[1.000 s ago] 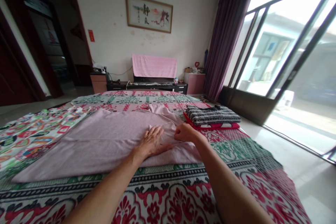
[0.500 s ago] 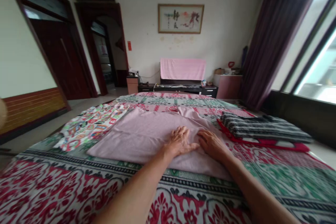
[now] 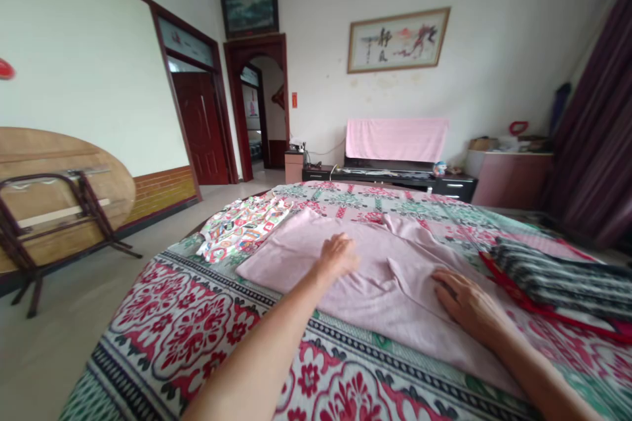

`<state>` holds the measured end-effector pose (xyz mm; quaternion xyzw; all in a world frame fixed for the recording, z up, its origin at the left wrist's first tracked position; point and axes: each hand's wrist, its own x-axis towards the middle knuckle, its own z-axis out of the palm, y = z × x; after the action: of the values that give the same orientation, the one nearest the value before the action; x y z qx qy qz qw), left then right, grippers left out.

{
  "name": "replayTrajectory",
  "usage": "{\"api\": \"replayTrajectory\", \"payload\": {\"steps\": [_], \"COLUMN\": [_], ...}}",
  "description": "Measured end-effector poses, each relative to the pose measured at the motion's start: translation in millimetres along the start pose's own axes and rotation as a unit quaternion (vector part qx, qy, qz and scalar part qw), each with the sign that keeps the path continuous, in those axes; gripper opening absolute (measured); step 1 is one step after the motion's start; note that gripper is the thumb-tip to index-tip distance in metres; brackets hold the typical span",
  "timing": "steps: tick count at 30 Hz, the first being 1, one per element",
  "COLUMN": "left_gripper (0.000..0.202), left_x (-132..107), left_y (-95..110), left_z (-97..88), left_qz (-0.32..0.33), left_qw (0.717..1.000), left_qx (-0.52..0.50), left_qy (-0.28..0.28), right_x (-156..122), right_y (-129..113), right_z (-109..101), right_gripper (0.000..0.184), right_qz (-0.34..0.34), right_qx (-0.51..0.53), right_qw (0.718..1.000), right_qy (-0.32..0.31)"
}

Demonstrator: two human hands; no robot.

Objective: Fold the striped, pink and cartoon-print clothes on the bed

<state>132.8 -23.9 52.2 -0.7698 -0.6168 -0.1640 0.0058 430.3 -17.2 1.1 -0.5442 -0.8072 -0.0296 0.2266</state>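
Observation:
A pale pink garment (image 3: pixel 296 260) lies spread across the patterned bedcover (image 3: pixel 212 322), with wrinkles and a raised fold near its middle. My left hand (image 3: pixel 340 255) is over the middle of the cloth. Its fingers are smeared by motion and bend downward, so whether they pinch the fabric is unclear. On the garment's right part rests my right hand (image 3: pixel 467 306), palm down with fingers stretched out flat. Left of the pink cloth lies a white garment with colourful prints (image 3: pixel 241 227).
At the right edge is a folded black-and-grey striped cloth (image 3: pixel 557 279) on a red one. A folding round table (image 3: pixel 54 191) leans against the left wall. Beyond the bed stands a low black cabinet (image 3: pixel 457 187) and something draped with a pink towel (image 3: pixel 397 138).
The view has turned left. My hands have moved apart, the right one sliding rightward over the cloth. New wrinkles and a fold show between them.

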Motion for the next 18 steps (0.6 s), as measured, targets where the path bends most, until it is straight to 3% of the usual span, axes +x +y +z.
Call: {"api": "replayTrajectory", "payload": {"steps": [2,5,8,13,18], "left_gripper": [0.035,0.037,0.033,0.023,0.026], "left_x": [-9.8,-31.3,-48.5,-52.1,-49.4], "left_y": [-44.5,-106.6,-146.6,-164.5,-167.1], "left_z": [-16.6,-33.9,-37.8,-32.4,-33.8], "left_qz": [-0.082,-0.155,-0.219,-0.255,-0.235], "left_qw": [0.996,0.987,0.975,0.965,0.959], "left_qx": [0.022,0.04,0.037,0.005,-0.017], "left_qy": [-0.006,0.005,0.02,0.057,0.159], "right_x": [0.7,1.2,1.3,0.2,-1.7], "right_y": [0.0,-1.4,-3.1,-3.8,-5.2], "right_z": [0.9,1.7,0.8,-1.0,-1.3], "right_gripper": [0.042,0.041,0.04,0.038,0.036], "right_qz": [0.001,0.009,0.018,0.018,0.016], "right_qx": [0.004,0.005,0.006,0.017,0.014], "right_qw": [1.0,1.0,1.0,1.0,1.0], "right_qy": [0.004,0.005,0.0,0.011,0.013]}}
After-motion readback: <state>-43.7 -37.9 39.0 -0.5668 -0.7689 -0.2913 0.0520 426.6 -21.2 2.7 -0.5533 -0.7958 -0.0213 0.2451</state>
